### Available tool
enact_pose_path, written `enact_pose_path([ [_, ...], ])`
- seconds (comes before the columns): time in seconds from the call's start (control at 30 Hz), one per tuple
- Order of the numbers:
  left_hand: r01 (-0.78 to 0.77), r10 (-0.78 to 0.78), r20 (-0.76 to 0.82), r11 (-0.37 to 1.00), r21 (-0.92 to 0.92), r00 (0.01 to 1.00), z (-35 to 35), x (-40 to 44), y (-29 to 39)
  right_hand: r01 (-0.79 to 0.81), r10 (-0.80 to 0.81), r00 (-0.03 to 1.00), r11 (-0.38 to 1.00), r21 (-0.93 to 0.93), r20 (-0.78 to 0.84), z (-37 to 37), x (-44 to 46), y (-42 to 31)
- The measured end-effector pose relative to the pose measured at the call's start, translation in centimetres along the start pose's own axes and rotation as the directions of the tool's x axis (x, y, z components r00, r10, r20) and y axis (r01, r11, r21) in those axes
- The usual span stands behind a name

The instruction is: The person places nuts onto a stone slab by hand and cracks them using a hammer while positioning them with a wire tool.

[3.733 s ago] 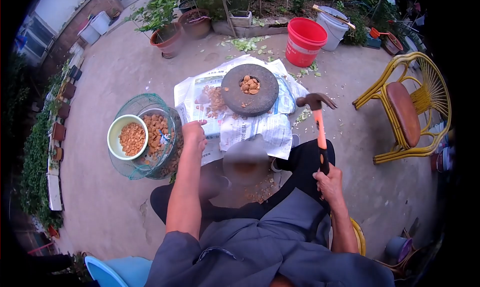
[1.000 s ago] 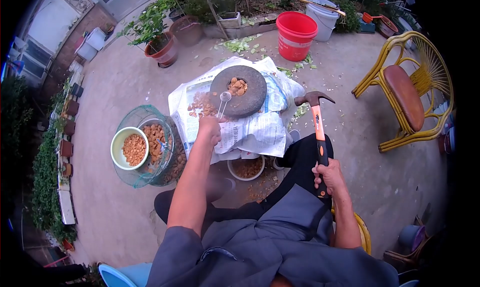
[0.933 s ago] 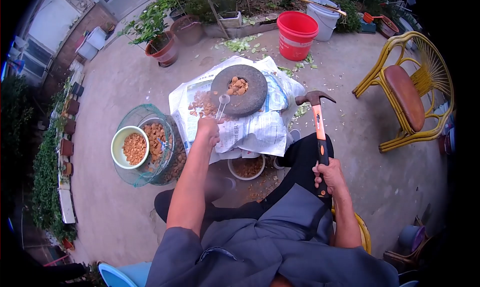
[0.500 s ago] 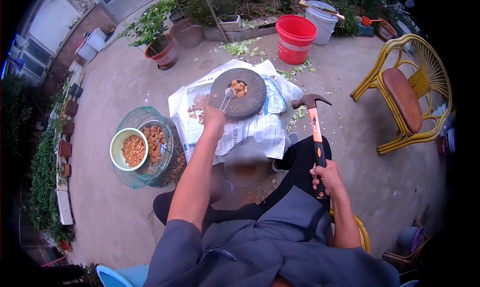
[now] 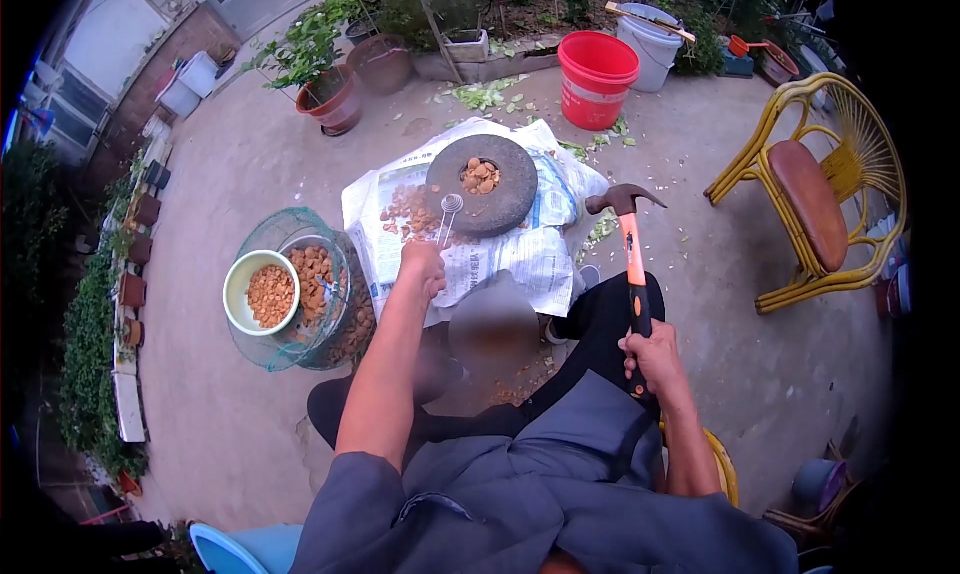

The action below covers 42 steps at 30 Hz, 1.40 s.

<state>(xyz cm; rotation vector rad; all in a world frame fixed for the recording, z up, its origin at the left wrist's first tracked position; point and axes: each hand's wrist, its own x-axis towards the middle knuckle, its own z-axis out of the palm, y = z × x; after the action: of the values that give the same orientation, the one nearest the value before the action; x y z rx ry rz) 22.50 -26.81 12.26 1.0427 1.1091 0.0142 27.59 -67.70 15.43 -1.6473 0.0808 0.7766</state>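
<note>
My left hand is closed around the thin handle of a metal wire spoon with a round, coiled-looking head. That head is over the near left part of a round grey stone, whose central hollow holds brown nut-like pieces. More brown pieces and shell bits lie on newspaper left of the stone. In my right hand is a claw hammer with an orange and black handle, gripped low and held head up over my right thigh, apart from the stone.
At left, a pale green bowl of small kernels sits beside a basin of brown pieces on a green net basket. A red bucket, white bucket, potted plant and bamboo chair stand farther out.
My left hand has drawn back slightly toward me, and the wire spoon's head has moved from near the hollow toward the stone's near left side. The hammer stays about where it was.
</note>
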Motion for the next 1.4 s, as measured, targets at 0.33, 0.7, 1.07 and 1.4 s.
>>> enact_pose_path([
  [0.33, 0.029, -0.025, -0.057, 0.997, 0.067, 0.998, 0.3, -0.1, 0.1, 0.521, -0.521, 0.842, 0.721, -0.457, 0.139, 12.1, 1.7, -5.7],
  [0.7, 0.008, -0.008, 0.003, 0.994, -0.11, 1.0, -1.1, 2.1, -1.4, 0.541, -0.555, 0.825, 0.719, -0.436, 0.107, 11.6, 0.2, -9.4],
  [1.07, -0.186, 0.15, -0.169, 0.957, -0.221, 0.974, -6.0, -1.9, 1.3, 0.123, -0.159, 0.978, 0.963, -0.24, -0.136, 2.1, -2.4, -1.5],
  [1.4, -0.203, 0.208, -0.06, 0.976, 0.08, 0.976, 4.3, -0.4, 3.1, -0.02, 0.014, 0.997, 0.996, -0.085, -0.071, 0.5, -1.3, 0.2],
])
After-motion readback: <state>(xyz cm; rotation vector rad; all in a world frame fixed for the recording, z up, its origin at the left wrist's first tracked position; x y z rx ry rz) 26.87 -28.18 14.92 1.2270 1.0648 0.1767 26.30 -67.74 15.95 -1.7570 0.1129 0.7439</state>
